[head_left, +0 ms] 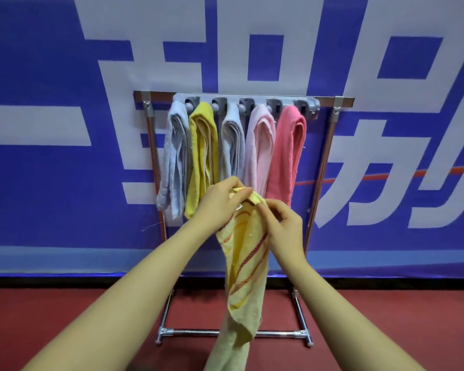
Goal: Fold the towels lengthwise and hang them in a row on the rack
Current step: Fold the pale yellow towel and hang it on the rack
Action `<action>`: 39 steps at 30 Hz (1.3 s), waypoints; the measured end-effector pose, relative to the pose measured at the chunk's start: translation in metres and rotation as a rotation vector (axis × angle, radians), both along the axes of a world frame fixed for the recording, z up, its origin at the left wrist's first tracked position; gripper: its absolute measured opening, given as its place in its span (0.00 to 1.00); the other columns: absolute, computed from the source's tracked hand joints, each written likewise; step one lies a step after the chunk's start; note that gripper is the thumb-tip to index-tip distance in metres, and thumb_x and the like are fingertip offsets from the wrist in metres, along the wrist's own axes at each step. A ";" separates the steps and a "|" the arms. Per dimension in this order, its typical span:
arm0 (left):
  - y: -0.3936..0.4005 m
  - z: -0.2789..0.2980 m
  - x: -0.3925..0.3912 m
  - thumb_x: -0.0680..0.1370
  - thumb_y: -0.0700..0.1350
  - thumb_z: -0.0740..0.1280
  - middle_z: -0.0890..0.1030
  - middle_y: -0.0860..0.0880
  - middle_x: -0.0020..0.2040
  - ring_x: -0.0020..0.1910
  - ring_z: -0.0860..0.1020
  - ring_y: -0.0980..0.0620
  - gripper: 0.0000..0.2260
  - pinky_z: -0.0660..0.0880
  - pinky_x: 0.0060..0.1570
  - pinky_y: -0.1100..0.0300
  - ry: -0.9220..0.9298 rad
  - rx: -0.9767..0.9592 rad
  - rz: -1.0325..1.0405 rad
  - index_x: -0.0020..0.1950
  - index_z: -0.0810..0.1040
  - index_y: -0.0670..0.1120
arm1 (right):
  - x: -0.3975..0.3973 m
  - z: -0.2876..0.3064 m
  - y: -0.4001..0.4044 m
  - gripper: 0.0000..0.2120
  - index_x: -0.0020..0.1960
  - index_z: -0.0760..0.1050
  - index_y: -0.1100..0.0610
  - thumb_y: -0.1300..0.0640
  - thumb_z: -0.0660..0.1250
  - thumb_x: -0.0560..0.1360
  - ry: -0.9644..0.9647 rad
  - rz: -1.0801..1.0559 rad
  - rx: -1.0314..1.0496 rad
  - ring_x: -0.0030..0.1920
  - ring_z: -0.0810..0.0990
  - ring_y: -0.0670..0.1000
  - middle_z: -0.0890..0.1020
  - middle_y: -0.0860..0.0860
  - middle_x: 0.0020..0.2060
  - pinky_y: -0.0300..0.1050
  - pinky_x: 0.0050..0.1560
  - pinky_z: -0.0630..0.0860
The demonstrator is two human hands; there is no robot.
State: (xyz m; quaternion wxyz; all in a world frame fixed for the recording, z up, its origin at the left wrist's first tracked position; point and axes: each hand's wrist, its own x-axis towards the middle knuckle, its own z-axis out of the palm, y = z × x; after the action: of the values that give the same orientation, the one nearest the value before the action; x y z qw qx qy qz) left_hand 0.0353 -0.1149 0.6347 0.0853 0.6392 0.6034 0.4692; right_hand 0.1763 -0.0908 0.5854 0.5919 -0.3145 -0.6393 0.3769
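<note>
1. A pale yellow striped towel (245, 266) hangs in mid-air in front of the rack (330, 145), held by its top end, its lower end trailing out of view.
2. The left hand (220, 200) pinches the towel's bunched top between thumb and curled fingers.
3. The right hand (283, 224) pinches the top edge just beside it, fingers curled.
4. Behind, 5 folded towels hang in a row: a grey-blue towel (173, 159), a yellow towel (201, 153), a second grey towel (232, 145), a pale pink towel (259, 148) and a coral pink towel (285, 153).
5. The rack stands on a red floor (65, 311) before a blue banner (51, 62).
</note>
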 end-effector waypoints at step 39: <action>-0.010 -0.006 -0.026 0.77 0.50 0.67 0.78 0.49 0.42 0.44 0.76 0.51 0.10 0.71 0.40 0.57 0.251 0.196 0.248 0.46 0.82 0.44 | 0.016 -0.006 0.020 0.02 0.47 0.77 0.57 0.60 0.66 0.77 -0.315 0.089 0.055 0.38 0.75 0.42 0.80 0.49 0.38 0.35 0.43 0.72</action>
State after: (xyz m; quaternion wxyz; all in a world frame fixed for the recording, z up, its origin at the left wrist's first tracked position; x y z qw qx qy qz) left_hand 0.0097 -0.1246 0.6289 -0.1114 0.6187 0.6349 0.4492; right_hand 0.1918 -0.0705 0.5795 0.4756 -0.3249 -0.7473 0.3312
